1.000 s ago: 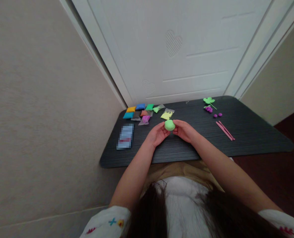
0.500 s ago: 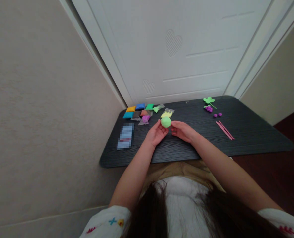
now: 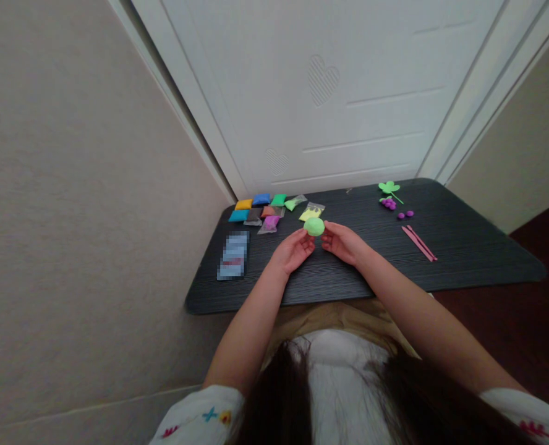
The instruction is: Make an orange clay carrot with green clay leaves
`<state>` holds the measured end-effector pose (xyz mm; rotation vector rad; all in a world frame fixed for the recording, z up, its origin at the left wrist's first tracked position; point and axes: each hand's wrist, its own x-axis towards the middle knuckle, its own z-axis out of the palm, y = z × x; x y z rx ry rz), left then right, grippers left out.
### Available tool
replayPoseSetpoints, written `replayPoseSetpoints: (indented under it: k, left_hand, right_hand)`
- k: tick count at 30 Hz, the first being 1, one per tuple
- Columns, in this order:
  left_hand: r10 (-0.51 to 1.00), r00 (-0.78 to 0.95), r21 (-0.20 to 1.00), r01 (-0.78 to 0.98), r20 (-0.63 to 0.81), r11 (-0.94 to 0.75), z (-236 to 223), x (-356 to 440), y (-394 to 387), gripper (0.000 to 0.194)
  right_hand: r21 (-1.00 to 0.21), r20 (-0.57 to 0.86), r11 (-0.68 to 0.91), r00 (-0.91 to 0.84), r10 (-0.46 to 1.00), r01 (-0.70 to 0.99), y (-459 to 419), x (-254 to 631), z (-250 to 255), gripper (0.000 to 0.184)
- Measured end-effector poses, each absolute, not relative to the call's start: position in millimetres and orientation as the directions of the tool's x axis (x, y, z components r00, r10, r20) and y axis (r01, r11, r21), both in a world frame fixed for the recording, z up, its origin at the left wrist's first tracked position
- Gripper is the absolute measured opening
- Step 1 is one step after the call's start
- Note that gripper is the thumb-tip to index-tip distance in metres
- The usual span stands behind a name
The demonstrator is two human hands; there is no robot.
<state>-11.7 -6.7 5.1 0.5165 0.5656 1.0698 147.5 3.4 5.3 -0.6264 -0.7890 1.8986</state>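
Note:
A flattened light green piece of modelling clay point(image 3: 314, 227) is held up between my two hands over the dark table. My left hand point(image 3: 295, 250) grips its left edge with thumb and fingertips. On the other edge, the fingers of my right hand point(image 3: 342, 241) are closed, with the lower fingers curled. Just behind the clay lies a clear bag with pale yellow clay point(image 3: 312, 212). Off to the right are a green clover shape point(image 3: 389, 187), a purple cluster of small balls point(image 3: 388, 203) and two loose purple ovals point(image 3: 405, 215).
Several coloured clay packets, among them a blue one point(image 3: 261, 199) and a purple one point(image 3: 269, 224), lie at the table's back left. A blurred phone-like object point(image 3: 233, 256) is in front of them. Pink modelling tools point(image 3: 418, 243) rest at right. A white door point(image 3: 348, 123) stands behind the table point(image 3: 478, 247).
The green clay has shifted slightly right and looks wider and flatter than before. My right hand's fingers have moved up a little along its edge.

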Motion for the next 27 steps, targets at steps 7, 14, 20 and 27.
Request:
replayPoseSetpoints:
  k: [7, 14, 20, 27]
  left_hand:
    - [0.892, 0.409, 0.642, -0.635, -0.194, 0.43, 12.4, -10.7, -10.7, 0.013]
    - [0.919, 0.351, 0.678, -0.633, -0.179, 0.374, 8.6, -11.5, -9.5, 0.011]
    - [0.913, 0.371, 0.662, -0.644, -0.17, 0.385, 9.2, -12.4, -9.4, 0.01]
    - [0.919, 0.355, 0.677, -0.636, -0.17, 0.371, 11.4, -10.9, -10.6, 0.013]
  right_hand:
    - [-0.748, -0.093, -0.342, -0.421, 0.903, -0.569, 3.6, 147.8, 6.1, 0.014]
    - [-0.726, -0.121, -0.384, -0.444, 0.888, -0.571, 4.3, 147.5, 6.1, 0.016]
    - [-0.744, -0.092, -0.371, -0.464, 0.881, -0.556, 1.1, 147.2, 8.9, 0.014]
    - [-0.77, -0.089, -0.355, -0.462, 0.883, -0.53, -0.2, 146.3, 10.5, 0.014]
